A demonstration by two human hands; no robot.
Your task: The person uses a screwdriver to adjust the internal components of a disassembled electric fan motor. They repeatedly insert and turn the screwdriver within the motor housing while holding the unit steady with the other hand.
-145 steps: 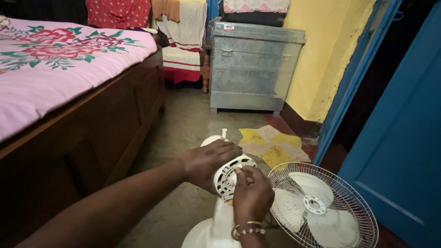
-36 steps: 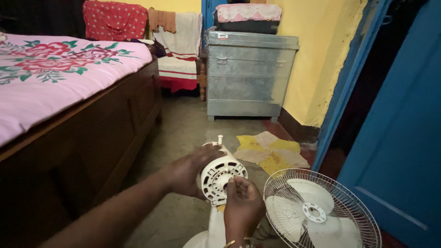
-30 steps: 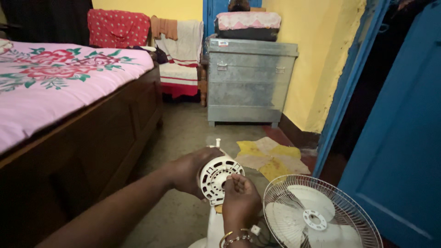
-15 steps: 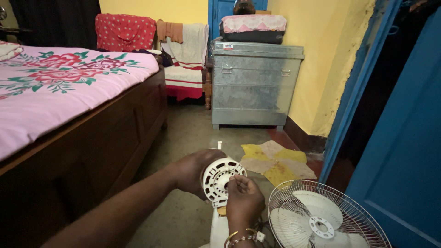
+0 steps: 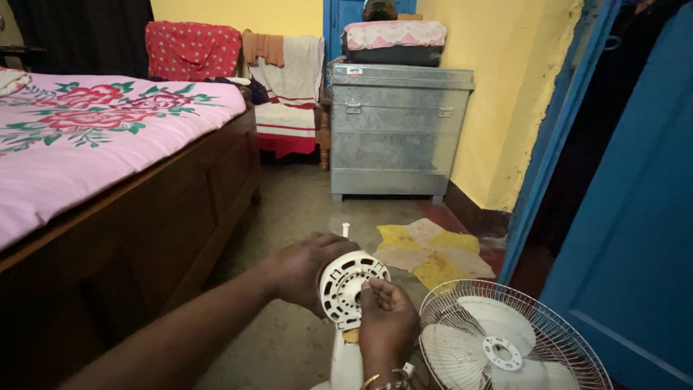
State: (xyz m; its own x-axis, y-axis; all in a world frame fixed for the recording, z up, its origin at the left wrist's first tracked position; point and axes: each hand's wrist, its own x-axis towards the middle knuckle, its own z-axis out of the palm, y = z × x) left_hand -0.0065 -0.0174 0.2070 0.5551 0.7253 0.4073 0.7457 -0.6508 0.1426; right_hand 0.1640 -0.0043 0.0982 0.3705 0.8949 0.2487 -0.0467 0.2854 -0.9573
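A white fan motor housing [image 5: 351,287] with a round slotted face stands on its white stand [image 5: 346,365] at the bottom centre. My left hand [image 5: 303,271] wraps around the back of the housing and holds it. My right hand [image 5: 388,321] presses its fingertips against the front face, lower right; a bangle shows at the wrist. A thin white knob [image 5: 346,230] sticks up above the housing. The fan's wire grille with white blades [image 5: 505,347] lies on the floor to the right, apart from the housing.
A wooden bed [image 5: 137,231] with a pink flowered sheet fills the left. A grey metal trunk [image 5: 397,130] stands against the yellow back wall, a yellow floor cloth [image 5: 433,249] in front of it. A blue door [image 5: 628,217] is at the right.
The view has tilted slightly, so the housing and grille sit lower in the frame. Both hands stay on the housing; my right fingers have shifted a little on its face.
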